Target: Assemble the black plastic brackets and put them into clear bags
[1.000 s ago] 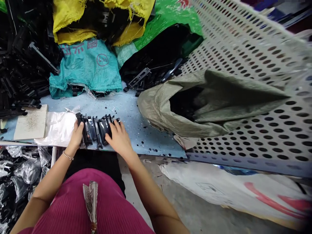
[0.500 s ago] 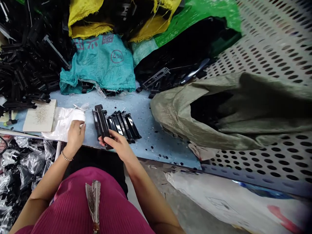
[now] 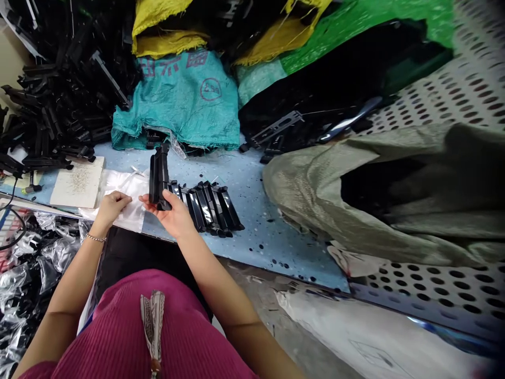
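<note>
Long black plastic parts, at least two side by side, stand tilted up in my right hand, whose thumb and fingers are closed round their lower end. My left hand has thumb and fingertips pinched together on a thin clear plastic bag from the flat stack on the blue table. Right of my right hand lies a row of several similar black parts, packed side by side.
A white board with small grains lies left of the bags. Heaps of black parts fill the back left. A teal woven sack stands behind, a grey-green sack at right. Bagged parts sit below the table's left edge.
My right hand has lifted the black parts off the table and brought them left towards the bags. My left hand's fingers have drawn into a pinch. The view has shifted slightly.
</note>
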`<state>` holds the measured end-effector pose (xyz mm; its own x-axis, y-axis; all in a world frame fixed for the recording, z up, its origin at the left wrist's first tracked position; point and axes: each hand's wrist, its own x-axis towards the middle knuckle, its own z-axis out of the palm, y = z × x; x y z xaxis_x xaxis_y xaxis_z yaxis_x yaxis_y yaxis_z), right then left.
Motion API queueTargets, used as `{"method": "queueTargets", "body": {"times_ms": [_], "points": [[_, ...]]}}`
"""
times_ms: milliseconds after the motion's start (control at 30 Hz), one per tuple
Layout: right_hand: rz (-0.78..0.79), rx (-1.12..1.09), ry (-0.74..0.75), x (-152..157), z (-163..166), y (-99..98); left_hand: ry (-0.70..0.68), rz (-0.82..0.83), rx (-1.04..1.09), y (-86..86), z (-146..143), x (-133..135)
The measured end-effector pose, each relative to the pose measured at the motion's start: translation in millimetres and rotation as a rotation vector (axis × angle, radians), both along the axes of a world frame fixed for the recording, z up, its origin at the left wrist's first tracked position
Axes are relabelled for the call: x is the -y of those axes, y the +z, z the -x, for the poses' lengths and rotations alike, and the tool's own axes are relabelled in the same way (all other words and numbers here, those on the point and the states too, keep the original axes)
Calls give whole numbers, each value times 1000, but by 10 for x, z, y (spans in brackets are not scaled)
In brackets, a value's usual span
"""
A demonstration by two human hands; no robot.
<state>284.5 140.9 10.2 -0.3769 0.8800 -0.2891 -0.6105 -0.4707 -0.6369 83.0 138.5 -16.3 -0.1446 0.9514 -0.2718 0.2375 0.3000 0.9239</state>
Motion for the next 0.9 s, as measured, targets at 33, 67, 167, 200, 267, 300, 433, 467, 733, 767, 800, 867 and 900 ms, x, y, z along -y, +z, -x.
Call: {"method": "queueTargets", "body": {"times_ms": [33, 67, 167, 200, 267, 300, 433, 467, 733, 767, 800, 867, 900], "points": [[26, -30, 7, -49, 72, -29, 10, -20, -16, -5, 0, 12], [55, -46, 10, -91, 142, -64, 22, -56, -43, -1, 2, 30], [122, 17, -30, -119, 269, -171, -49, -263, -284, 73, 30, 105], [122, 53, -57, -83, 267, -194, -115, -335, -422, 113, 50, 126], [79, 70, -72, 59, 189, -210, -259, -411, -676, 189, 102, 142], [53, 31, -34, 157, 125, -208, -306, -415, -752, 215, 133, 132], [161, -312, 395, 530, -94, -240, -331, -407, -711, 215, 256, 37], [238, -396, 479, 580, -106, -268, -323, -419, -684, 200, 278, 26], [376, -551, 558, 449, 60, -363, -461, -679, -669, 310, 168, 462], [351, -488, 565, 434, 73, -351, -465, -695, -662, 330, 133, 539], [314, -394, 565, 429, 85, -340, -470, -704, -651, 341, 96, 611], [187, -84, 499, 455, 110, -318, -506, -715, -607, 345, 12, 738], [122, 78, 444, 485, 124, -303, -549, -717, -578, 346, -32, 795]]}}
